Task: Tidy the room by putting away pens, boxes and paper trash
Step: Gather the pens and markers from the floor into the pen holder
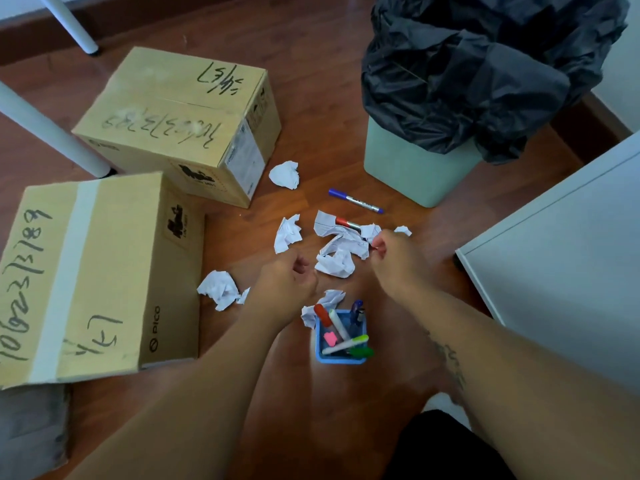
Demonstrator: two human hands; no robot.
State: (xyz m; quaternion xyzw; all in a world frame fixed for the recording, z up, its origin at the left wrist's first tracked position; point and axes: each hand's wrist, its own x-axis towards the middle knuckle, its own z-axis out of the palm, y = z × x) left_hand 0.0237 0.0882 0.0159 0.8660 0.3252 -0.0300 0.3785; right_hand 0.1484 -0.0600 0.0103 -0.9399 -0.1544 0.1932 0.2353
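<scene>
Several crumpled paper balls lie on the wooden floor, the biggest clump [337, 251] between my hands, others at the left [221, 289] and further back [284, 174]. A blue marker [355, 200] lies near the bin. A red marker [347, 223] is half buried under the big clump. My right hand [394, 254] pinches a small red tip at the clump's right edge, apparently that marker's end. My left hand [289, 277] hovers left of the clump, fingers curled, holding nothing. A blue pen holder [341, 356] with several markers stands close to me.
A pale green bin [412, 168] lined with a black bag [485, 71] stands at the back right. Two taped cardboard boxes sit at the left, one further back [180, 119] and one nearer [97, 271]. White table legs [48, 133] and a white cabinet [561, 258] flank the floor.
</scene>
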